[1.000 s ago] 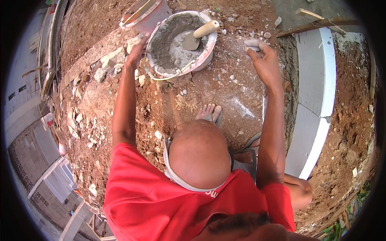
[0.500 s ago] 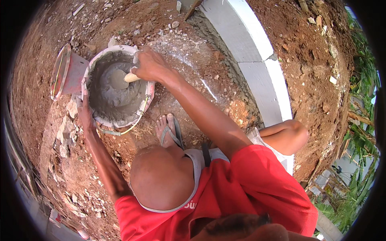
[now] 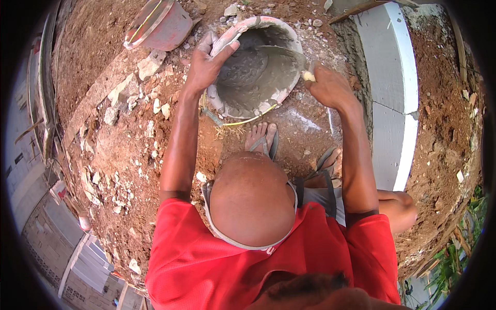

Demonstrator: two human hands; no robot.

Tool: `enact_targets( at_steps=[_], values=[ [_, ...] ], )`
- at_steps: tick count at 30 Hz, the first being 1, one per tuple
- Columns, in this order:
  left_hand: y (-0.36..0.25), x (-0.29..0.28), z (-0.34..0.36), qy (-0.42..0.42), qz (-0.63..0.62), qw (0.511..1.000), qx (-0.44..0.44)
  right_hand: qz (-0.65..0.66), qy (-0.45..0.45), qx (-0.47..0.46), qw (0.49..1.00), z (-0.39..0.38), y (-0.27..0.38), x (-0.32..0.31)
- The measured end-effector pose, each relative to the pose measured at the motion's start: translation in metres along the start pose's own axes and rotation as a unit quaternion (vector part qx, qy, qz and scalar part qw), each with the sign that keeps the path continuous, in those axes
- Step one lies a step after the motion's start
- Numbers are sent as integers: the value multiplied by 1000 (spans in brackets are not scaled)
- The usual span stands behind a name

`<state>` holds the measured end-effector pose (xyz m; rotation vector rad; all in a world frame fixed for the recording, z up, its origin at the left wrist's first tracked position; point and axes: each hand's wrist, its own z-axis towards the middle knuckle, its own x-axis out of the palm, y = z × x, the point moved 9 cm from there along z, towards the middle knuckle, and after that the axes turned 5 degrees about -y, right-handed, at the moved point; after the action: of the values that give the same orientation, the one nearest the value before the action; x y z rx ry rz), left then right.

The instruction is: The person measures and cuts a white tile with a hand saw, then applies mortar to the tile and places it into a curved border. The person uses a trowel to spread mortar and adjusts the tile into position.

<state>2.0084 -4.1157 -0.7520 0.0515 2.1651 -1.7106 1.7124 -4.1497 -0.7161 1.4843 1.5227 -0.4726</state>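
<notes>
A round bucket [image 3: 287, 31] with a mortar-smeared rim stands in front of my feet and looks tilted. Wet grey mortar [image 3: 240, 70] lies inside, pooled toward its far left, and coats the walls. My left hand [image 3: 205, 64] is closed on the bucket's left rim, thumb over the edge. At the right side, my right hand [image 3: 330, 87] grips a trowel by its pale handle [image 3: 308, 76]. The mortar-covered trowel blade [image 3: 283, 53] reaches over the right rim into the bucket; its edges are hard to tell from the mortar. A yellowish bucket handle [image 3: 250, 120] hangs down on the near side.
A second, reddish bucket [image 3: 168, 26] leans at the far left. Pale block pieces [image 3: 124, 90] and rubble lie left on the brown soil. A row of light grey blocks [image 3: 385, 93] runs along the right, with mortar beside it. My sandalled foot [image 3: 262, 138] is just below the bucket.
The bucket now sits further right in view and looks more tilted. My right hand has gone from above the mortar to the right rim with the trowel; my left hand has moved up the left rim.
</notes>
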Motion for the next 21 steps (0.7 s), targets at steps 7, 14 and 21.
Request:
enact_targets(
  at_steps=[7, 14, 21],
  values=[
    [-27, 38, 1, 2, -22, 1000, 17, -35, 9, -4, 999, 17, -2, 81],
    [-26, 39, 4, -8, -66, 998, 7, 66, 190, -55, 978, -24, 21, 103],
    [-32, 41, 13, -4, -37, 999, -32, 438, 325, 56, 836, -49, -9, 123]
  ],
)
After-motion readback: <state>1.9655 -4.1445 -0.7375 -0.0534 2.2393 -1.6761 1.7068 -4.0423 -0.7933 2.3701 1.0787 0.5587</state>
